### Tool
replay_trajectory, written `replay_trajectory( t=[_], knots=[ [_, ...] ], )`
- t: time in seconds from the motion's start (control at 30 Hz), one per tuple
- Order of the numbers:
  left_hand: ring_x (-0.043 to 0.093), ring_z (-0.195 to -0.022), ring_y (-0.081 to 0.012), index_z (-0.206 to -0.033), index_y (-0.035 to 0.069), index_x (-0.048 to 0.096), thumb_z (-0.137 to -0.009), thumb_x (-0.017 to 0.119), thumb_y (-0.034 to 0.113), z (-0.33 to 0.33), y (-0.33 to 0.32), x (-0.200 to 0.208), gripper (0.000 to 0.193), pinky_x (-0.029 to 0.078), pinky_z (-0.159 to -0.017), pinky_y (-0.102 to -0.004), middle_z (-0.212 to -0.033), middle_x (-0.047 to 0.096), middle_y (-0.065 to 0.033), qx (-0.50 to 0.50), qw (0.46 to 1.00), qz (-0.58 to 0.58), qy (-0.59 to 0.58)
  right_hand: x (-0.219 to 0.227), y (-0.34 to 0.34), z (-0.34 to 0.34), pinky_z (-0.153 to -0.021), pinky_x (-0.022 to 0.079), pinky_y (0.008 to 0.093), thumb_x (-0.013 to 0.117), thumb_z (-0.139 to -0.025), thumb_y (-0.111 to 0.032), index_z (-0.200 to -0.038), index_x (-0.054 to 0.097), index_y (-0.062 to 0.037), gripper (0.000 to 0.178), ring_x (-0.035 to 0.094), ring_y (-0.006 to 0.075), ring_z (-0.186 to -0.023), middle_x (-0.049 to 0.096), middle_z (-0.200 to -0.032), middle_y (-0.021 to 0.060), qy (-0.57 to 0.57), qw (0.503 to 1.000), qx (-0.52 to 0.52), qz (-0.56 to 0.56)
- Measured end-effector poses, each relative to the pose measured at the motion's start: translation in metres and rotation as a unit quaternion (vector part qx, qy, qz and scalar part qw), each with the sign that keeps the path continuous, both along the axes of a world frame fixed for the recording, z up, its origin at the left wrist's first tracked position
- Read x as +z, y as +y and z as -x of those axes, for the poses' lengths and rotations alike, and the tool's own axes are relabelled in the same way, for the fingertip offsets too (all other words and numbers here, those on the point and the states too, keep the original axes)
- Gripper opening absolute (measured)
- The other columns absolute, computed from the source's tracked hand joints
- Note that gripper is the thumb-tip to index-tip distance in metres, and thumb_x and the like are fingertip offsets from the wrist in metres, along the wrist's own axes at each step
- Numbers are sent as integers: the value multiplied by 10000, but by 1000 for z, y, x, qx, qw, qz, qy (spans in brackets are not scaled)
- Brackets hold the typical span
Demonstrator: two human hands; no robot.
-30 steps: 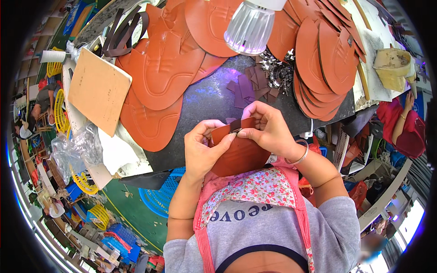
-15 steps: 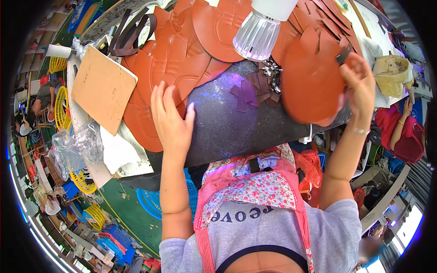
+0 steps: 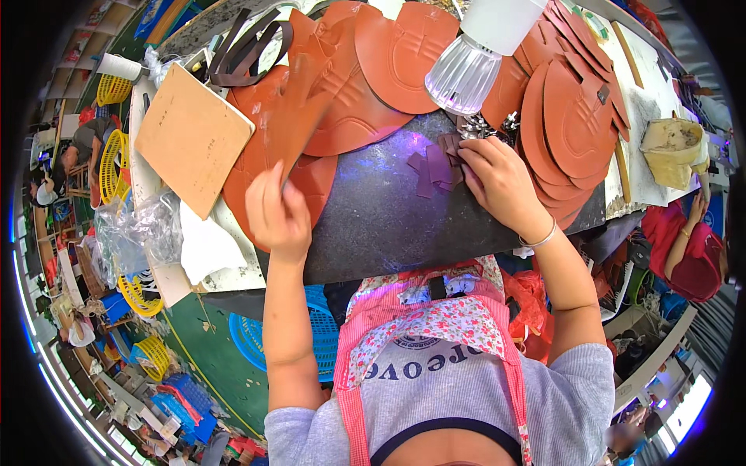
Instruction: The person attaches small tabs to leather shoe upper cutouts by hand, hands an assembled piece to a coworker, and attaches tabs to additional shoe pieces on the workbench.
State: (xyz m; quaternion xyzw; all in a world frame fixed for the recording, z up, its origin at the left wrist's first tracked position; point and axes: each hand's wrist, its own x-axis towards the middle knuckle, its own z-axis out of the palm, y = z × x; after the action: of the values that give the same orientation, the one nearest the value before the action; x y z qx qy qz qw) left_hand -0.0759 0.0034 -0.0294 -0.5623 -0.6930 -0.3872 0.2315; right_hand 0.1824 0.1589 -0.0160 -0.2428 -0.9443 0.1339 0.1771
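My left hand (image 3: pixel 276 213) pinches the lower end of a brown leather piece (image 3: pixel 299 113). That piece is raised at a slant above the left pile of leather pieces (image 3: pixel 353 128), and it is slightly blurred. Bent and close together, the fingers of my right hand (image 3: pixel 505 182) touch the small dark brown strips (image 3: pixel 452 147); what they grip is hidden. Shiny metal fittings (image 3: pixel 474 126) lie just beyond those fingertips. To the right is a stack of rounded leather pieces (image 3: pixel 579 116), the top one with a small dark tab (image 3: pixel 603 95) on it.
A white lamp (image 3: pixel 466 70) hangs low over the dark work surface (image 3: pixel 373 225). A tan board (image 3: pixel 194 140), dark straps (image 3: pixel 233 70) and clear plastic bags (image 3: pixel 148 229) are at the left. A pale tub (image 3: pixel 670 151) stands at the far right.
My right hand has put a leather piece with a dark tab onto the right stack and moved left to the strips. My left hand has taken hold of a piece from the left pile.
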Motion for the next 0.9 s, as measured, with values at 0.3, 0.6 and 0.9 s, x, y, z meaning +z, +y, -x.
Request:
replay_trajectory(
  t=[0.3, 0.6, 0.9],
  knots=[
    [540, -724, -170, -956, 13, 638, -741, 701, 288, -79, -86, 5, 355, 442, -611, -298, -813, 547, -60, -345, 902, 251, 60, -9, 4, -4, -637, 498, 331, 616, -741, 59, -901, 601, 25, 164, 607, 277, -763, 593, -881, 109, 81, 993, 33, 73],
    [441, -1049, -333, -1043, 13, 523, -580, 823, 361, -92, -11, 4, 652, 378, -860, -437, -1059, 488, -157, -89, 933, 309, -160, 0, -36, -4, -601, 517, 243, 667, -751, 47, -875, 595, 20, 146, 610, 142, -668, 608, -781, 81, 217, 928, -45, 300],
    [433, -1028, -268, -1012, 62, 533, -520, 849, 346, -94, -3, 2, 651, 302, -872, -406, -914, 561, -72, -83, 871, 405, -266, -8, -51, 2, -554, 488, 261, 700, -740, -4, -861, 625, -2, 142, 561, 140, -594, 561, -773, 76, 125, 893, 13, 432]
  ],
)
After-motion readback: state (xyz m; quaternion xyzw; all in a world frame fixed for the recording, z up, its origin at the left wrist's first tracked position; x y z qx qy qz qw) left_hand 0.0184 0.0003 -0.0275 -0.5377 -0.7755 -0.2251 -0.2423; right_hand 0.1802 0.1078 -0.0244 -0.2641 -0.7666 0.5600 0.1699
